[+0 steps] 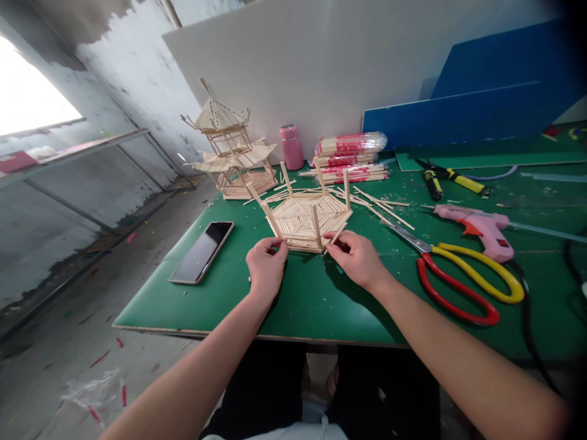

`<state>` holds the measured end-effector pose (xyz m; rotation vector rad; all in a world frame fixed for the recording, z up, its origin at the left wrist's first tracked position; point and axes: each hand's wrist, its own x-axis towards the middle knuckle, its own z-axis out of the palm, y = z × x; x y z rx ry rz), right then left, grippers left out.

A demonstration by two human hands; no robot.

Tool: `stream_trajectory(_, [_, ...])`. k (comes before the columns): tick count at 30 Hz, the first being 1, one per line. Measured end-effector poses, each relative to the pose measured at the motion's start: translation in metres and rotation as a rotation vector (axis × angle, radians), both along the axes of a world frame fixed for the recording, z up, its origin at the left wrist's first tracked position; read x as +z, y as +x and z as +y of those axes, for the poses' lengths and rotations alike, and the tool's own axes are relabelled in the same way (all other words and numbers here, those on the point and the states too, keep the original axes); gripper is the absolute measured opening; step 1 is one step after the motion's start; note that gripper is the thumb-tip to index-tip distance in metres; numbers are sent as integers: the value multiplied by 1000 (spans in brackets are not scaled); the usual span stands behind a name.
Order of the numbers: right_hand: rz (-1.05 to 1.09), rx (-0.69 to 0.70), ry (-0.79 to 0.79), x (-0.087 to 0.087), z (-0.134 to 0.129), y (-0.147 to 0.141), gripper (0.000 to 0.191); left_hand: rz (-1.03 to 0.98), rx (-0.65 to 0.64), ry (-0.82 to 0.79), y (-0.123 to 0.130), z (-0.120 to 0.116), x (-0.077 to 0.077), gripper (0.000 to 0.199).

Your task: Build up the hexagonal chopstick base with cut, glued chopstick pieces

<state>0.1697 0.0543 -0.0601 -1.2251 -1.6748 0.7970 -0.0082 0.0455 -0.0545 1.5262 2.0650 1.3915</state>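
A hexagonal frame of wooden sticks [300, 219] lies before me on the green table, with several posts upright or leaning around its edge. My left hand [266, 264] is closed, thumb and fingers pinching at the frame's front left corner. Beside the front right corner, my right hand [356, 256] pinches a short wooden stick [339, 233] that slants up past the fingers. The fingertips of both hands are partly hidden. Loose sticks [383, 205] are strewn behind and to the right of the frame.
A stick pagoda [224, 146], pink bottle [291, 147] and wrapped stick bundles [351, 153] stand at the back. A phone [202, 253] lies left. Scissors [458, 269], a pink glue gun [481, 226] with a cord, and pliers [452, 178] lie right.
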Motion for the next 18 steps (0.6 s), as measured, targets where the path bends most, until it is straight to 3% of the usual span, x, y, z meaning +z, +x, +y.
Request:
stream_trajectory(8, [-13,-2,14,0,0,0,20,28,-16,-46,0,-1,2,15])
stream_trajectory(18, [-8,8,11,0,-1,-1,20,73,-61,-181,-2,-1,1,26])
